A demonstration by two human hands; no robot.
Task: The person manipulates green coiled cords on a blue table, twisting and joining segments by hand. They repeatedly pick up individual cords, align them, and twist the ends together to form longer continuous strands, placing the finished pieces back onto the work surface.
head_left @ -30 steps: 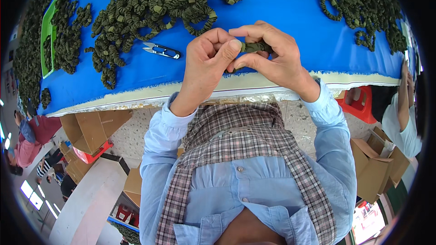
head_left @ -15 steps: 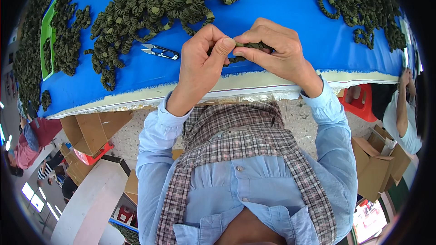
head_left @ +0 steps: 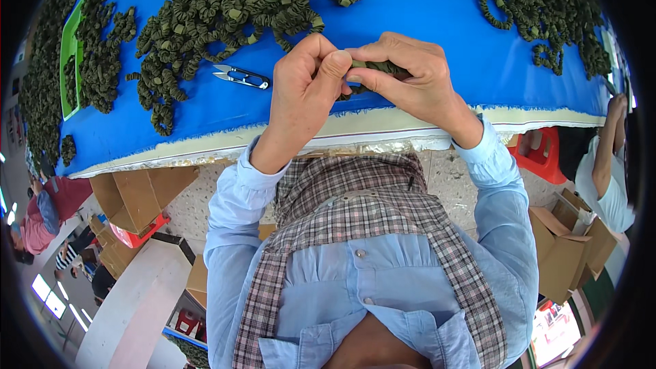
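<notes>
My left hand point(head_left: 305, 89) and my right hand point(head_left: 410, 78) meet above the near edge of the blue-covered table. Between them is an olive-green scrunchie point(head_left: 383, 66), gathered fabric like the rings in the pile. Thumb and forefinger of each hand pinch it, fingertips almost touching; much of the ring is hidden behind the fingers. Left of my left hand lies a pair of thread snips point(head_left: 242, 76) with dark handles, blades pointing left. Just beyond it spreads a heap of green scrunchies point(head_left: 225, 17).
More scrunchies point(head_left: 547, 10) lie at the far right. A green tray point(head_left: 71, 61) stands at the left among further heaps. Below the table are cardboard boxes point(head_left: 140, 195) and a red stool point(head_left: 543, 154). Another person's arm point(head_left: 607, 143) is at the right edge.
My hands stay together at nearly the same spot, with the right fingers shifted slightly. The scrunchie between them has turned a little. The snips and heaps have not moved.
</notes>
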